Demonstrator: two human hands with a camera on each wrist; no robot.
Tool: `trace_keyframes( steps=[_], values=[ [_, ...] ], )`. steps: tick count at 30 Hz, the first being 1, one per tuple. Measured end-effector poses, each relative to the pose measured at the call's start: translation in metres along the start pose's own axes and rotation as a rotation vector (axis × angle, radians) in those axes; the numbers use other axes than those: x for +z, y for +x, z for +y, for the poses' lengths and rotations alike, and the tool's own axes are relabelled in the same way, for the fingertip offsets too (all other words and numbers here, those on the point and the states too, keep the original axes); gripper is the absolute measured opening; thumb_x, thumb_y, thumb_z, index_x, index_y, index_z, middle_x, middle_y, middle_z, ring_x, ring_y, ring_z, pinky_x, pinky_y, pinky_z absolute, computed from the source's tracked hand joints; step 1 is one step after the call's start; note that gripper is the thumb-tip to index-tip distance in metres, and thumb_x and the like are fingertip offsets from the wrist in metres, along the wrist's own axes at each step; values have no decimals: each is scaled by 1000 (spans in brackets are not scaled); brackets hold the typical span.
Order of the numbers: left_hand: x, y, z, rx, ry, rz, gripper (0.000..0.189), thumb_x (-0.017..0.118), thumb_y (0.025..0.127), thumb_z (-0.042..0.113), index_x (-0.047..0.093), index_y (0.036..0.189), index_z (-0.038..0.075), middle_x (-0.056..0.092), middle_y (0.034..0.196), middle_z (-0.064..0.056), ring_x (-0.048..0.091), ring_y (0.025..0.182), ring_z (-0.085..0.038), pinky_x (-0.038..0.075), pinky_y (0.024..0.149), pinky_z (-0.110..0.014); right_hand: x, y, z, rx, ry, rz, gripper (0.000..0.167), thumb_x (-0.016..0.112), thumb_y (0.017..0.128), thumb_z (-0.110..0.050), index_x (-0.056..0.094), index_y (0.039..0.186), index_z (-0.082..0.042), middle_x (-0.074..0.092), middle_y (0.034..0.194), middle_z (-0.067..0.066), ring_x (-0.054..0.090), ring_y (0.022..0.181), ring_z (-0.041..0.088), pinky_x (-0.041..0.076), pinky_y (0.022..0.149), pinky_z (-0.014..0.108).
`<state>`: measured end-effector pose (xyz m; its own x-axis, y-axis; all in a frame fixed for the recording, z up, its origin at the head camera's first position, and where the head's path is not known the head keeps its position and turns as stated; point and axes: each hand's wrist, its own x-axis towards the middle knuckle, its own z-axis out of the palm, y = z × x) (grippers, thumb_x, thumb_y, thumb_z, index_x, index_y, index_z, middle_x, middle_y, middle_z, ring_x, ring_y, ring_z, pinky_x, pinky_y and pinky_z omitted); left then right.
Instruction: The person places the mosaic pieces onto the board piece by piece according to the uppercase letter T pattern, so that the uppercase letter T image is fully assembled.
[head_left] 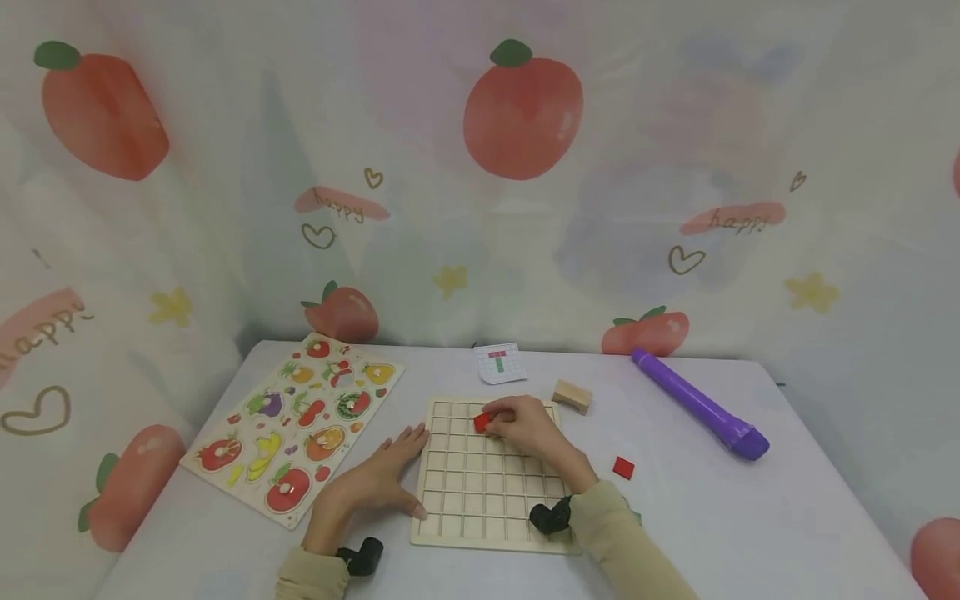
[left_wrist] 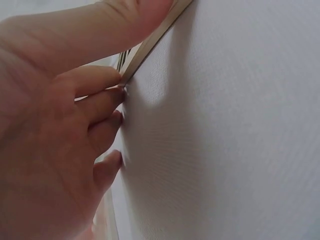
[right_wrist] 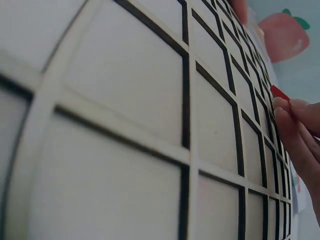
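A pale wooden grid board (head_left: 480,508) lies on the white table in front of me. My right hand (head_left: 525,427) rests over its far rows and pinches a small red square tile (head_left: 482,422) at a cell near the top; the right wrist view shows the fingertips (right_wrist: 292,117) on the red tile (right_wrist: 279,92) above the grid board (right_wrist: 125,100). My left hand (head_left: 375,483) lies flat on the table with straight fingers, touching the board's left edge. In the left wrist view the fingers (left_wrist: 95,105) meet the board's edge (left_wrist: 145,50).
A second red tile (head_left: 623,467) lies right of the board. A wooden block (head_left: 572,396), a pattern card (head_left: 498,362) and a purple cylinder (head_left: 701,404) sit farther back. A fruit peg puzzle (head_left: 296,421) lies to the left. A printed curtain hangs behind the table.
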<state>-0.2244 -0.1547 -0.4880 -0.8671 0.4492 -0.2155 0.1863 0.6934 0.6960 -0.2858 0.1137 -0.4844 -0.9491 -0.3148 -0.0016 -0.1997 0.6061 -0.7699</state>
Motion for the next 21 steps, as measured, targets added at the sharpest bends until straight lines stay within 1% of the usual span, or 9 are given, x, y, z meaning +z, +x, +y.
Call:
trace_keyframes(
  steps=[5, 11, 15, 18, 21],
  values=[
    [2, 1, -1, 7, 24, -5, 117, 96, 66, 23, 30, 161, 2, 21, 171, -13, 12, 160, -34, 8, 132, -56, 4, 0, -5, -12, -39, 10, 25, 76, 90, -7, 77, 115, -3, 77, 95, 6, 67, 83, 11, 57, 76, 29],
    [2, 1, -1, 4, 22, -3, 117, 96, 67, 23, 30, 161, 2, 22, 171, -14, 12, 160, -34, 8, 132, -57, 10, 2, -7, -30, -109, 26, 24, 78, 89, -9, 77, 113, -4, 74, 99, 5, 65, 86, 13, 57, 78, 32],
    [3, 0, -1, -1, 18, 2, 117, 96, 66, 22, 30, 161, 2, 22, 171, -14, 12, 160, -34, 8, 132, -56, 14, 4, -5, -78, -153, 36, 20, 79, 88, -8, 78, 108, -3, 71, 99, 5, 66, 88, 16, 58, 79, 34],
    [2, -1, -1, -8, 25, 1, 117, 96, 67, 23, 30, 161, 3, 21, 172, -13, 12, 160, -34, 8, 132, -56, 16, 5, -4, -115, -167, 45, 17, 77, 89, -7, 79, 105, -2, 69, 99, 6, 66, 90, 18, 58, 80, 35],
    [1, -1, -2, -5, 31, 0, 116, 96, 67, 23, 30, 161, 3, 21, 172, -13, 11, 161, -34, 7, 132, -57, 16, 5, -3, -116, -161, 47, 16, 76, 90, -6, 79, 105, -3, 68, 100, 6, 65, 91, 20, 58, 81, 37]
  ],
)
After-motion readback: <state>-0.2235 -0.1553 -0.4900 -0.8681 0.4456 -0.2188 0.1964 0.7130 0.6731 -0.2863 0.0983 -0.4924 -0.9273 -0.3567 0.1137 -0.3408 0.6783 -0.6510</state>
